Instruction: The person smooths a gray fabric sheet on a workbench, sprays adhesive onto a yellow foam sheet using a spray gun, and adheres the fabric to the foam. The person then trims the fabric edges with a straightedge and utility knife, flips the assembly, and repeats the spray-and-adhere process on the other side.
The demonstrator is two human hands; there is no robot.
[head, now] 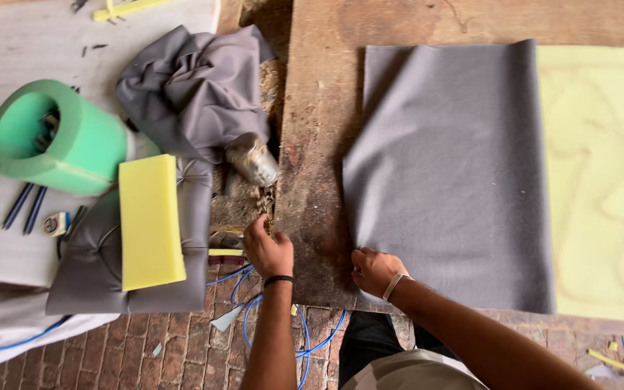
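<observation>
Grey fabric (453,173) corner pinched by right hand (375,270), left hand (269,248) seemingly gripping something (hidden) off-table.

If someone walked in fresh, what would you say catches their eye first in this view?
Probably the large grey fabric sheet spread over the wooden bench, partly covering pale yellow foam at the right; the right hand pinches its near corner. Next, the bright green foam roll and the yellow foam block at the left. The left hand reaches into the gap beside the bench.
</observation>
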